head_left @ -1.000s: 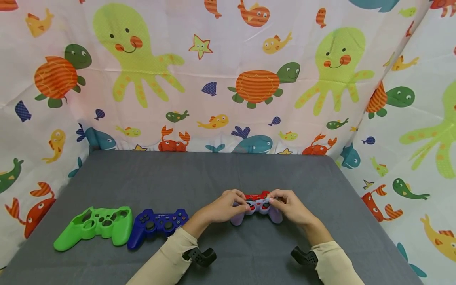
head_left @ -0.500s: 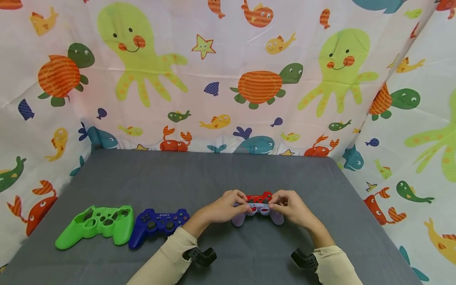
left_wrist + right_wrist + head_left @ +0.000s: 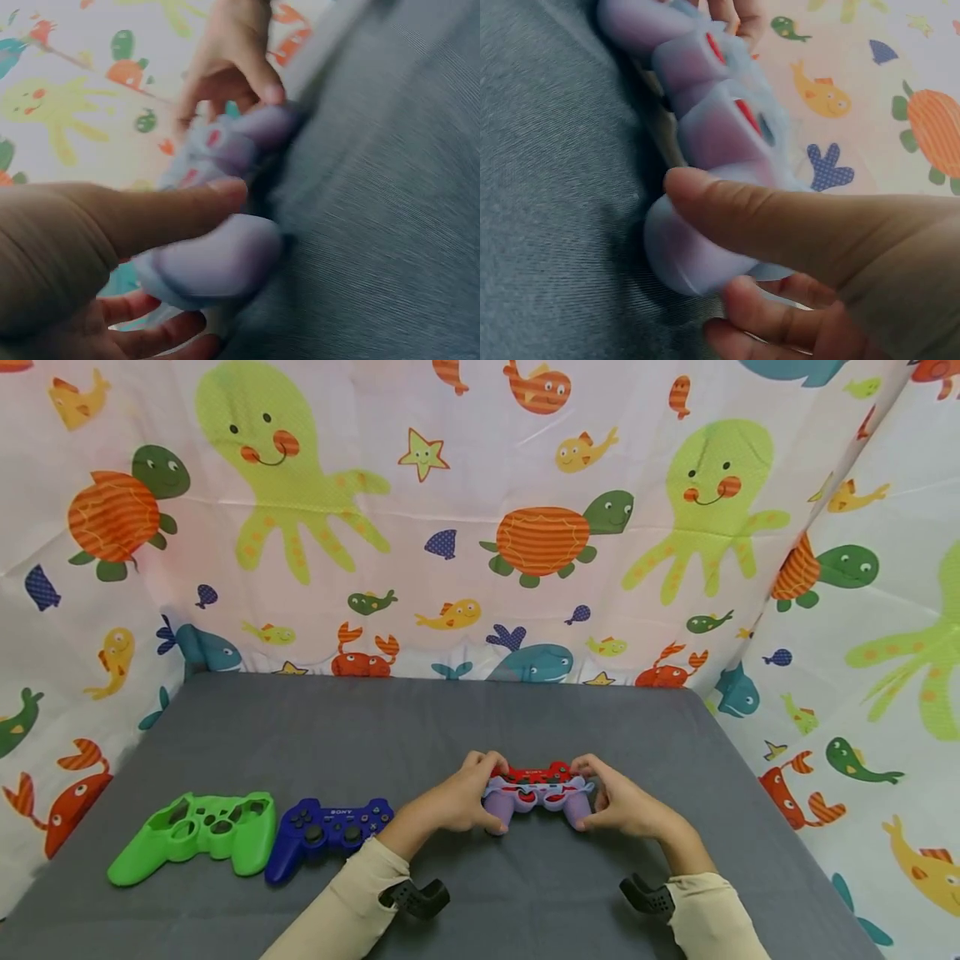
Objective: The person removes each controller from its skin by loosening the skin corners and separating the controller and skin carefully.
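Observation:
A red game controller (image 3: 557,772) sits on the grey cloth, its back edge with the SONY mark bare. A translucent lilac silicone cover (image 3: 578,808) wraps its front and both handles; red shows through the stick holes. My left hand (image 3: 459,802) holds the left end, its thumb over the covered handle (image 3: 217,259) and fingers curled beneath in the left wrist view. At the right end, my right hand (image 3: 621,802) holds the other handle, with the thumb (image 3: 720,206) across it and fingertips at its side. The controller's underside is hidden.
A green silicone controller cover (image 3: 253,850) with open holes lies far left. Beside it is a blue game controller (image 3: 287,853), close to my left forearm. Black wrist devices (image 3: 422,900) stick out from both sleeves. A sea-animal curtain (image 3: 465,560) stands behind the table.
Both hands have moved apart, from pinching the lilac cover's upper edge near the middle to holding the controller's two ends. The cover's front now shows more openly.

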`<move>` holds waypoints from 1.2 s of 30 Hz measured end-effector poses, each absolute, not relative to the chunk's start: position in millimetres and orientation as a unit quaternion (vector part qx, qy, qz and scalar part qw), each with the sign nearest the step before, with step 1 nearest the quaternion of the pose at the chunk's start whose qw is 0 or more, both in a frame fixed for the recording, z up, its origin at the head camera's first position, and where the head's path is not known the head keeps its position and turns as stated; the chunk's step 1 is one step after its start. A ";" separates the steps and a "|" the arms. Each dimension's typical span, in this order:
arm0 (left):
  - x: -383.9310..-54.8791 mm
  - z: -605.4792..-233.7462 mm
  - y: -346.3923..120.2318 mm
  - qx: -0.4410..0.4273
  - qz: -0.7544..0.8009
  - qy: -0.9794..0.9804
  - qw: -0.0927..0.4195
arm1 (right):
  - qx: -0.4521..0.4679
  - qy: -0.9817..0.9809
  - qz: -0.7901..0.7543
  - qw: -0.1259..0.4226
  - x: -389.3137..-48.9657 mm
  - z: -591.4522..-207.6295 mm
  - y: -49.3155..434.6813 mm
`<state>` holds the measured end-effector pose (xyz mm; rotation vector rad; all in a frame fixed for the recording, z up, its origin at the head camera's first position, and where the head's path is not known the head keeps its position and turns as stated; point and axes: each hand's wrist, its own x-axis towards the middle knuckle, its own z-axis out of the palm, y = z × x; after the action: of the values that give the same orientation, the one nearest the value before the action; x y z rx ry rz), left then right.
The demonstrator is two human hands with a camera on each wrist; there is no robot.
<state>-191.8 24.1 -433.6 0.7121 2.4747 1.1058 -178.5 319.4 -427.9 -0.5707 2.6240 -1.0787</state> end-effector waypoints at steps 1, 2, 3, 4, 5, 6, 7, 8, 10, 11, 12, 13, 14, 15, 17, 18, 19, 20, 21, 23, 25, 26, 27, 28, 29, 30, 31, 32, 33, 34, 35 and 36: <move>-191.4 -435.5 25.5 0.251 0.372 0.878 0.165 | -0.199 0.898 -0.367 0.138 -179.1 -428.4 320.2; -190.9 -437.1 26.9 0.250 0.359 0.885 0.160 | -0.199 0.897 -0.365 0.148 -179.8 -429.2 320.6; -190.6 -438.9 28.3 0.249 0.349 0.890 0.155 | -0.198 0.897 -0.364 0.153 -180.4 -429.6 320.7; -190.5 -440.2 29.4 0.247 0.342 0.894 0.150 | -0.193 0.898 -0.363 0.155 -181.0 -430.0 320.7; -190.3 -441.0 30.3 0.245 0.339 0.896 0.147 | -0.191 0.899 -0.363 0.154 -181.6 -430.7 320.7; -190.2 -441.8 31.1 0.244 0.337 0.898 0.145 | -0.188 0.900 -0.363 0.151 -182.2 -431.4 320.7; -190.1 -442.4 31.7 0.244 0.336 0.898 0.144 | -0.186 0.900 -0.365 0.147 -182.9 -432.1 320.8; -189.7 -442.4 32.0 0.243 0.335 0.899 0.143 | -0.185 0.900 -0.368 0.144 -183.4 -432.8 320.8; -189.5 -443.1 32.4 0.242 0.334 0.900 0.140 | -0.184 0.897 -0.376 0.139 -184.4 -434.4 321.0; -189.4 -443.6 32.4 0.242 0.334 0.901 0.137 | -0.184 0.896 -0.380 0.137 -184.9 -435.1 321.2; -189.8 -444.3 32.4 0.243 0.335 0.901 0.132 | -0.183 0.895 -0.384 0.137 -185.2 -435.7 321.2; -190.0 -444.9 32.2 0.244 0.335 0.901 0.127 | -0.182 0.894 -0.386 0.136 -185.6 -436.3 321.4; -190.3 -445.6 32.0 0.244 0.336 0.901 0.121 | -0.181 0.894 -0.388 0.135 -185.8 -436.8 321.4; -190.8 -446.5 31.6 0.244 0.338 0.902 0.116 | -0.180 0.893 -0.389 0.136 -185.9 -437.1 321.4; -192.1 -447.9 30.9 0.242 0.341 0.902 0.110 | -0.178 0.893 -0.390 0.141 -185.9 -437.2 321.2; -192.9 -448.6 30.5 0.240 0.344 0.901 0.108 | -0.178 0.893 -0.389 0.142 -185.9 -437.2 320.9; -193.5 -449.4 30.1 0.237 0.346 0.901 0.108 | -0.179 0.893 -0.387 0.143 -185.9 -437.2 320.5; -194.3 -450.2 29.7 0.236 0.349 0.900 0.107 | -0.180 0.894 -0.385 0.143 -186.0 -437.2 320.1; -195.0 -450.8 29.4 0.233 0.351 0.901 0.107 | -0.181 0.895 -0.383 0.142 -186.3 -437.4 319.6; -196.4 -452.5 29.2 0.230 0.354 0.900 0.106 | -0.182 0.898 -0.378 0.132 -187.0 -438.2 318.8; -197.3 -454.0 29.3 0.228 0.355 0.901 0.102 | -0.182 0.902 -0.373 0.121 -187.8 -439.7 318.6; -197.5 -454.5 29.4 0.228 0.357 0.901 0.101 | -0.182 0.902 -0.373 0.117 -188.2 -440.5 318.8; -197.3 -454.7 29.6 0.227 0.358 0.900 0.098 | -0.182 0.902 -0.374 0.113 -188.3 -441.3 319.1; -197.3 -455.0 29.7 0.227 0.360 0.900 0.097 | -0.181 0.900 -0.380 0.110 -188.5 -442.2 319.7; -197.1 -455.2 29.8 0.227 0.363 0.899 0.096 | -0.181 0.895 -0.392 0.110 -188.9 -443.7 320.7; -197.2 -455.6 29.8 0.227 0.366 0.897 0.095 | -0.181 0.889 -0.406 0.110 -189.0 -445.1 322.0; -197.1 -455.7 29.7 0.227 0.371 0.896 0.096 | -0.179 0.882 -0.422 0.110 -189.1 -446.3 323.4; -197.0 -455.7 29.6 0.226 0.375 0.894 0.095 | -0.175 0.873 -0.441 0.111 -189.0 -447.4 324.9; -197.3 -455.8 29.3 0.226 0.380 0.892 0.096 | -0.170 0.865 -0.459 0.112 -189.0 -448.4 326.3; -197.6 -456.1 29.1 0.226 0.385 0.890 0.095 | -0.166 0.856 -0.475 0.113 -189.0 -449.4 327.8; -197.8 -456.2 29.0 0.227 0.390 0.888 0.093 | -0.162 0.850 -0.488 0.115 -188.8 -450.2 329.2; -198.1 -456.1 28.8 0.228 0.395 0.885 0.091 | -0.158 0.846 -0.495 0.116 -188.3 -450.5 330.2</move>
<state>-198.1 28.8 -456.1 0.6766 2.6314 1.1733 -188.3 330.2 -450.5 -0.4635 2.4785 -1.4510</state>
